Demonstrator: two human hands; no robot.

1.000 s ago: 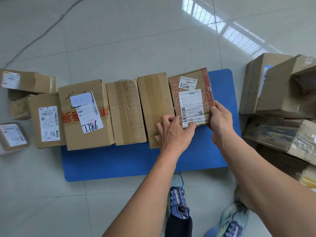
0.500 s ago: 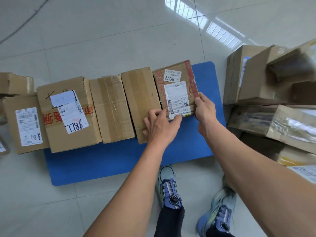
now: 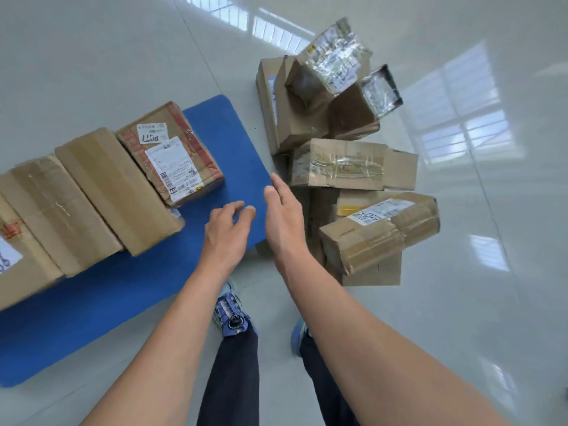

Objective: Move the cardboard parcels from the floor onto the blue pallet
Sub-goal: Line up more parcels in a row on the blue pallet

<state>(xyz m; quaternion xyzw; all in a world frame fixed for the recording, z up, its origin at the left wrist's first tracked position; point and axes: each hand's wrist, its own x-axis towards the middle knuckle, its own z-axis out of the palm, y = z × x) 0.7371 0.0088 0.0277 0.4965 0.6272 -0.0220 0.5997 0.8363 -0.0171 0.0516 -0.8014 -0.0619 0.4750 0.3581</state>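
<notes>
Cardboard parcels (image 3: 116,192): rowed tight on blue pallet (image 3: 233,149), saving space.
Floor pile (image 3: 347,164): awaiting pickup.
Left hand (image 3: 226,236), right hand (image 3: 284,219): grips apart, empty.

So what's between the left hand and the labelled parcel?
Just bare blue pallet, by the head view, between the left hand and the labelled parcel.

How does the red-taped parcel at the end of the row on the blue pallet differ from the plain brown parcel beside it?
The red-taped parcel bears two white labels; the plain brown parcel shows none on top. The red-taped parcel is shorter, the plain brown parcel reaching nearer the person. Both are cardboard, flat on the blue pallet, side by side.
</notes>
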